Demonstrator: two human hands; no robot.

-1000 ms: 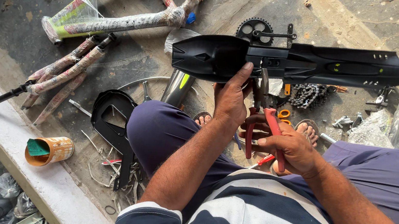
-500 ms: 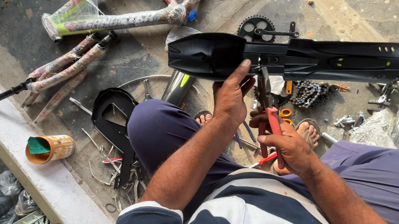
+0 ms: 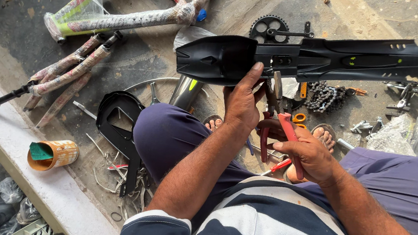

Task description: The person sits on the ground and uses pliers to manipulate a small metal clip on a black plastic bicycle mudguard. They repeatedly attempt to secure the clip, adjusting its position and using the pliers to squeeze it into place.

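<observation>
My left hand point(image 3: 242, 101) grips the lower edge of a long black plastic chain guard point(image 3: 306, 58) and holds it level above my knees. My right hand point(image 3: 309, 154) is closed around the red handles of a pair of pliers point(image 3: 279, 120). The pliers' metal jaws reach up to the guard's underside, right beside my left thumb. I sit on the ground in dark blue trousers and a striped shirt, and my sandalled feet show below the guard.
A wrapped bicycle frame point(image 3: 121, 19) and fork point(image 3: 60, 75) lie at the upper left. A chainring with crank point(image 3: 271, 29), a loose chain point(image 3: 326, 97), a second black guard piece point(image 3: 119, 124), small bolts point(image 3: 364, 126) and a tin can point(image 3: 54, 155) on a ledge surround me.
The chain guard has shifted slightly right and up in my left hand. My right hand has brought the pliers a little closer to the guard's underside.
</observation>
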